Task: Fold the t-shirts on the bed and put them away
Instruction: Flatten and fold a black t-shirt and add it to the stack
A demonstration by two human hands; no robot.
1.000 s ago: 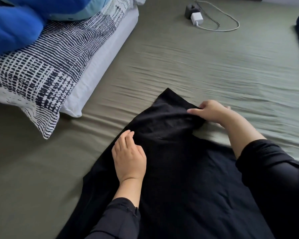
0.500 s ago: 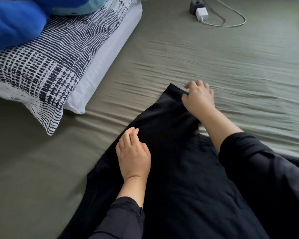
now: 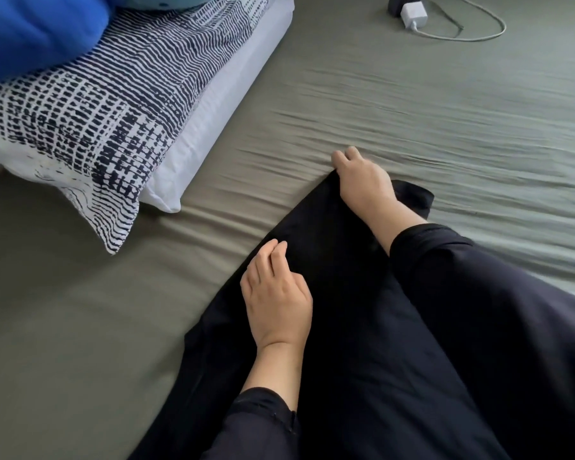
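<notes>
Near the bed's middle, my black t-shirt lay flat. My left hand pressed it, fingers relaxed; my right hand had its grip curled round the far corner. I judged that corner needed pulling taut before creasing.

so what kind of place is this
Most likely a bedroom: a bed with an olive green sheet, a navy-and-white patterned pillow at its head, a white charger with its cable lying on the sheet, and a black t-shirt spread out under both hands.
</notes>
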